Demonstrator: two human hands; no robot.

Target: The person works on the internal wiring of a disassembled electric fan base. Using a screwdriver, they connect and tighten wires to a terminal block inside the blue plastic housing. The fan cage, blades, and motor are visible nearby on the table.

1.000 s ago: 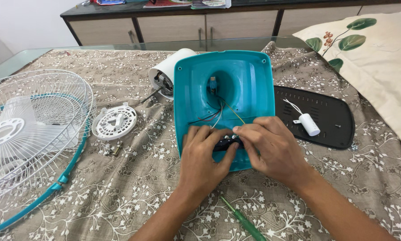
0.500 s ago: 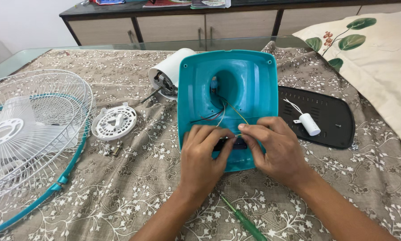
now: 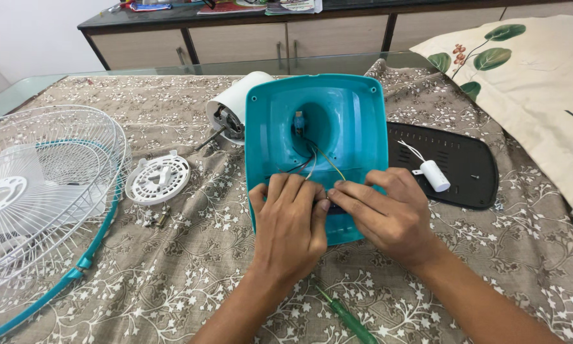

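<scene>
A teal fan base (image 3: 350, 121) lies upside down in the middle of the frame, its hollow underside facing up, with thin wires (image 3: 318, 162) running from the central recess down to its near edge. Both hands meet at that near edge. The left hand (image 3: 293, 226) lies palm down, its fingers curled and pressed onto a small dark part at the wire ends, the thumb tucked against the base. The right hand (image 3: 388, 213) comes in from the lower right, its fingers held close together and pinching the same dark part, fingertips touching those of the left hand. What exactly sits between the fingers is hidden. Both forearms stretch up from the bottom of the frame.

Just beyond the base, at upper centre, lies a white motor housing (image 3: 235, 102). To the right rests a black plate (image 3: 452, 162) with a small white capacitor (image 3: 434, 175) on it. A green screwdriver (image 3: 347, 318) lies at the bottom centre between the forearms. Left of the base sit a round white disc (image 3: 158, 179) and some loose screws (image 3: 152, 220), and at far left a white wire fan guard (image 3: 44, 185). A flowered cloth (image 3: 172, 280) covers the table.
</scene>
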